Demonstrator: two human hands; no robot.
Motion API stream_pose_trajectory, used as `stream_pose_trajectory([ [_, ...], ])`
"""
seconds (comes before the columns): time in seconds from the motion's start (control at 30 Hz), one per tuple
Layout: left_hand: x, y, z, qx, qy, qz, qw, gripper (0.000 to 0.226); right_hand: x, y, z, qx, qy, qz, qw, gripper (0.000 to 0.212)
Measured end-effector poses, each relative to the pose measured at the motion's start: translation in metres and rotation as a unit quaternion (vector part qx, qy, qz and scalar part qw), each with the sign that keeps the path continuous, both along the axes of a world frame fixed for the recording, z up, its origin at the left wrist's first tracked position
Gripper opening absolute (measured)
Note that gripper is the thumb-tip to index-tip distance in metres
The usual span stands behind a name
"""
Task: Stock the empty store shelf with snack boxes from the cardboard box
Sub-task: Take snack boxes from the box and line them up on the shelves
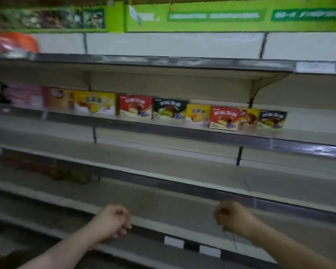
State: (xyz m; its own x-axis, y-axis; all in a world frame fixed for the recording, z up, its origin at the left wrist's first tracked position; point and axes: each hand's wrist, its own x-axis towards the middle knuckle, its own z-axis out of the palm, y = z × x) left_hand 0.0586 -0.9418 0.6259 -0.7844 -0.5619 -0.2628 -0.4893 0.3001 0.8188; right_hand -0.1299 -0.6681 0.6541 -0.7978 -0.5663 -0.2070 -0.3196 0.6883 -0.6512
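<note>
we see both arms reaching toward the shelving, low in the view. the left hand [114,220] has its fingers curled in and holds nothing we can make out; the right hand [231,216] is curled the same way, also with nothing in it (the picture is blurred, so fine detail is lost). the snack boxes [169,111] stand upright in a row on the second shelf [299,136], side by side: yellow, red, dark green, a small yellow one, red again, then a yellow and a dark one at the right end. further left the row goes on in pink and orange packs, too smeared to read. the shelves below it show bare boards, and a green sign [221,16] runs along the top.
</note>
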Motion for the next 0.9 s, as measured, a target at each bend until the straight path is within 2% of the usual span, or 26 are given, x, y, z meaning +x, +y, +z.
stream_pose_trajectory([
  [0.17,0.118,-0.039,-0.018,0.0,-0.031,0.081,0.996,0.022,0.072,-0.088,-0.019,-0.058,-0.014,0.09,0.994,0.014],
  [0.27,0.192,-0.073,-0.032,0.005,-0.045,0.122,0.991,0.02,0.13,-0.153,-0.038,-0.062,-0.042,0.153,0.985,0.012],
  [0.37,0.25,-0.109,-0.042,-0.034,-0.075,0.157,0.984,0.02,0.176,-0.217,-0.055,-0.051,-0.063,0.179,0.981,0.009],
  [0.6,0.38,-0.212,-0.086,-0.026,-0.127,0.188,0.974,0.019,0.297,-0.379,-0.092,-0.108,-0.145,0.078,0.98,0.011],
  [0.77,0.417,-0.277,-0.114,0.009,-0.132,0.239,0.962,0.021,0.372,-0.45,-0.123,-0.092,-0.199,0.118,0.969,0.01],
  [0.9,0.413,-0.323,-0.126,0.047,-0.13,0.224,0.965,0.016,0.376,-0.496,-0.151,-0.085,-0.244,0.065,0.964,0.009],
])
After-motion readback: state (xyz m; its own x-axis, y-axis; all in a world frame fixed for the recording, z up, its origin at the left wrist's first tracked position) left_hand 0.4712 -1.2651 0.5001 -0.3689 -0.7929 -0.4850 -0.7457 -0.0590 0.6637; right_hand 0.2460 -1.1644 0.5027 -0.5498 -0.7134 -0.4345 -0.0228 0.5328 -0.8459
